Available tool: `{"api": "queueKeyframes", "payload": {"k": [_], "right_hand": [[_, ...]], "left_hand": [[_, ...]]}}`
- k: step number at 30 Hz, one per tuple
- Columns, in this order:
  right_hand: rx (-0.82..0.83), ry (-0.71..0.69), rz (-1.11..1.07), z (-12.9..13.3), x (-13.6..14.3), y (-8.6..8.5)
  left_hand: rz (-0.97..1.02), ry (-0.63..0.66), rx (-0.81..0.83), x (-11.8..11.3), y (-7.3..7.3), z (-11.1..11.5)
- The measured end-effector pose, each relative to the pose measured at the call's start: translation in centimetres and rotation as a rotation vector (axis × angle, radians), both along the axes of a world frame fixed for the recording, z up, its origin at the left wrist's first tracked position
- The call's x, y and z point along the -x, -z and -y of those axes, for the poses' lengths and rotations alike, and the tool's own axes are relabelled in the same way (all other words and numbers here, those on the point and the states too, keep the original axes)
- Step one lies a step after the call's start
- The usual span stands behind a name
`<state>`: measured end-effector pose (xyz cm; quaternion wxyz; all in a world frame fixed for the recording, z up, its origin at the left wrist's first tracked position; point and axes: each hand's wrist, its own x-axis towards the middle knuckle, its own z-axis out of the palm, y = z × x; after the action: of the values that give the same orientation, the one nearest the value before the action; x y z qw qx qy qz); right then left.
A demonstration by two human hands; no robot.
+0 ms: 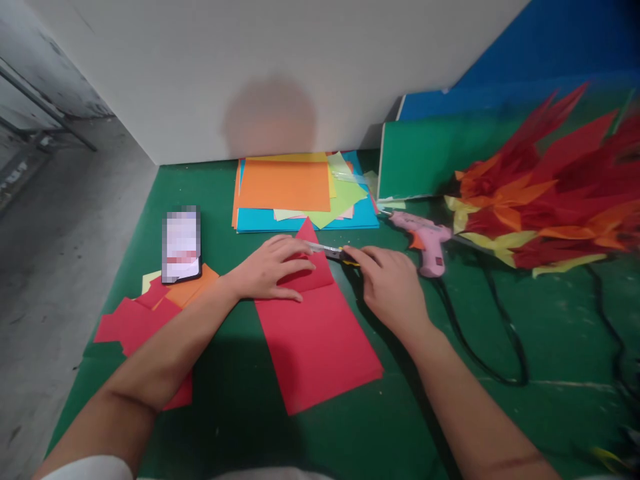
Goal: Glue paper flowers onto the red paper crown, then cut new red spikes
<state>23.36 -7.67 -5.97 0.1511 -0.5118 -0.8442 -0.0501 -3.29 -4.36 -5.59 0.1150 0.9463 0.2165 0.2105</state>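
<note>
Red paper [320, 347] lies on the green tabletop, with a crease across it and a pointed top end. My left hand [273, 270] rests flat over its upper left part, fingers spread. In my right hand [393, 287] is a box cutter [340, 254] with a black and yellow handle, gripped near its front. Its blade points left across the paper's upper part, close to my left fingertips. Whether the blade touches the paper I cannot tell.
Orange, blue and green paper sheets [285, 187] are stacked at the back. A pink glue gun [425, 240] with a black cord lies to the right, beside a red and orange paper flame shape [540, 193]. Left are a phone [181, 243] and red paper scraps [145, 323].
</note>
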Motion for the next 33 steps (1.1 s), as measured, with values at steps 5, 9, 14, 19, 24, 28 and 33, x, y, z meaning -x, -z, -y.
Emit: {"api": "queueKeyframes", "payload": {"k": [5, 9, 14, 19, 24, 28, 33], "right_hand": [[0.030, 0.051, -0.015, 0.5, -0.5, 0.0], [0.032, -0.004, -0.011, 0.4, -1.2, -0.1], [0.060, -0.097, 0.030, 0.3, -2.1, -0.3], [0.076, -0.175, -0.041, 0.2, -2.3, 0.1], [0.072, -0.233, -0.129, -0.3, -2.3, 0.7], [0.091, -0.258, -0.171, -0.4, -2.3, 1.0], [0.096, -0.285, -0.165, -0.5, -2.7, 1.0]], "left_hand": [[-0.011, -0.018, 0.057, 0.1, -0.2, 0.2], [-0.011, -0.024, 0.088, 0.2, -0.4, 0.4], [-0.068, -0.019, 0.193, 0.3, -0.4, 0.3], [-0.079, -0.092, 0.271, 0.2, 0.2, 0.0], [-0.102, -0.089, 0.263, 0.2, 0.6, -0.2], [-0.136, -0.098, 0.224, 0.3, 0.5, 0.0], [-0.180, -0.120, 0.226, 0.2, 0.1, 0.2]]}}
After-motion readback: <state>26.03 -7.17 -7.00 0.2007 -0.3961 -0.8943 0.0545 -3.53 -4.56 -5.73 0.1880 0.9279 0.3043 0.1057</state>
